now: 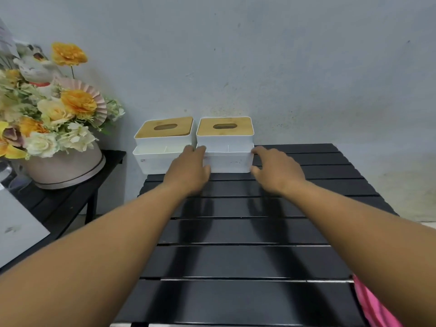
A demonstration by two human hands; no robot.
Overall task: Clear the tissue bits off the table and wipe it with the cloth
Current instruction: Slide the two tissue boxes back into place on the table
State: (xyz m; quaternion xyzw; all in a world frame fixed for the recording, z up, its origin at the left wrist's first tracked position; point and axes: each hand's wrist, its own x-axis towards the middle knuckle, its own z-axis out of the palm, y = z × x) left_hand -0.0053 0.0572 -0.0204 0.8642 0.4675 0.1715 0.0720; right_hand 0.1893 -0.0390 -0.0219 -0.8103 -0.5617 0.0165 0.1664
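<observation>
Two tissue boxes (155, 161), one black table (247, 260), right box (226, 159) between left hand (188, 171) and right hand (278, 171) — grips released

L forearm (122, 234) & R forearm (354, 223) bare; pink fabric (372, 308) by R arm, unclear if worn.

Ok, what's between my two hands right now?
In the head view, the right tissue box sits between your left hand and right hand.

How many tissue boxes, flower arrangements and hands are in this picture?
Tissue boxes: 2, left box and right box
Flower arrangement: 1
Hands: 2, left hand and right hand
Total: 5
</observation>
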